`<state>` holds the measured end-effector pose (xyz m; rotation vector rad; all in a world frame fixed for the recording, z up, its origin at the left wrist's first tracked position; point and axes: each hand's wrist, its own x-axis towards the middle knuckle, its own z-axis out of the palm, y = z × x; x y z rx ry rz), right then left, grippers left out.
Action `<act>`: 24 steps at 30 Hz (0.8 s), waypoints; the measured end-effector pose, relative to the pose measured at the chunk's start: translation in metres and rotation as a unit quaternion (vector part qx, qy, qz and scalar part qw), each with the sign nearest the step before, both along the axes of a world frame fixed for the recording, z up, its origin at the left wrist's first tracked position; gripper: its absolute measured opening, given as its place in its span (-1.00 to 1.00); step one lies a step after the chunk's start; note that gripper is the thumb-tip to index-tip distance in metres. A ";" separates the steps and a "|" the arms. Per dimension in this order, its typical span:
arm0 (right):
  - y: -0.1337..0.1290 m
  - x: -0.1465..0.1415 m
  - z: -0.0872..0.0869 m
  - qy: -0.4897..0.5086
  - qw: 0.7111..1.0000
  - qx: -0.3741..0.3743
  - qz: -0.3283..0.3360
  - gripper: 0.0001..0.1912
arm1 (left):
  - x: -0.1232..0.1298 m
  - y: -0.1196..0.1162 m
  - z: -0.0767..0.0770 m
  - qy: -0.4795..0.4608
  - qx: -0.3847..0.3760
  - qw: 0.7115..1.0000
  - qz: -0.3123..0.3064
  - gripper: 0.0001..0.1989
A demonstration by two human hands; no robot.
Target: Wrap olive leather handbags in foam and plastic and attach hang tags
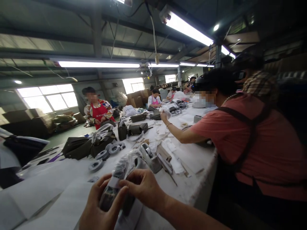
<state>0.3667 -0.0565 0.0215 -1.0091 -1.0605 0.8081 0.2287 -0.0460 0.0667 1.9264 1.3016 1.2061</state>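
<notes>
My left hand (100, 201) is wrapped round a dark bag strap (107, 199) covered in pale, crinkled wrapping (121, 164). From the other side my right hand (145, 188) pinches the same wrapped strap, thumb and forefinger pressed at a pale band around it. The strap's lower end drops out of sight between my hands. Just beyond my right hand, a grey tape dispenser (153, 163) sits on the white table (201, 159). Rolls of grey tape (96, 165) lie on the table past my left hand.
Dark olive handbags (78, 147) stand farther left. White sheets (55, 185) cover the near left, and paper strips (174, 156) lie by the dispenser. A co-worker in a coral shirt (268, 137) leans over the table from the right; another in a red apron (99, 111) stands across.
</notes>
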 end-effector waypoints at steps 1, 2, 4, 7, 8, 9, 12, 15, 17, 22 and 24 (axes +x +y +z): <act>-0.001 -0.001 -0.001 0.010 1.000 0.000 0.004 -0.58 | 0.001 -0.002 0.002 0.008 0.001 1.000 0.012 -0.40; -0.002 -0.002 -0.001 0.018 1.000 0.000 0.009 -0.58 | 0.002 -0.004 0.003 0.012 0.002 1.000 0.022 -0.42; -0.004 -0.003 0.000 0.020 1.000 -0.001 0.012 -0.57 | 0.003 -0.007 0.005 0.009 0.002 1.000 0.029 -0.45; -0.008 -0.001 0.002 0.019 1.000 -0.002 0.013 -0.57 | 0.002 -0.007 0.005 -0.002 0.004 1.000 0.019 -0.47; -0.008 0.000 0.002 0.029 0.999 -0.004 0.024 -0.58 | 0.001 -0.006 0.004 -0.005 0.002 1.000 0.018 -0.47; -0.009 0.001 0.001 0.042 0.998 -0.006 0.042 -0.59 | 0.000 -0.004 0.003 -0.009 -0.002 1.000 0.017 -0.46; -0.010 0.002 -0.003 0.081 0.993 -0.002 0.086 -0.62 | -0.003 0.001 -0.001 -0.025 -0.011 1.000 -0.004 -0.46; -0.014 0.001 -0.005 0.099 0.991 -0.005 0.094 -0.63 | -0.003 0.000 -0.002 -0.047 0.003 0.998 -0.045 -0.50; -0.016 0.001 -0.004 0.112 0.989 -0.015 0.100 -0.61 | -0.002 -0.002 -0.002 -0.065 0.015 0.995 -0.072 -0.56; -0.017 0.003 0.000 0.111 0.987 -0.034 0.108 -0.60 | 0.002 -0.008 -0.003 -0.046 0.022 0.996 -0.076 -0.64; -0.018 0.001 0.001 0.109 0.988 -0.039 0.105 -0.60 | 0.001 -0.010 -0.003 -0.030 0.041 0.996 -0.073 -0.67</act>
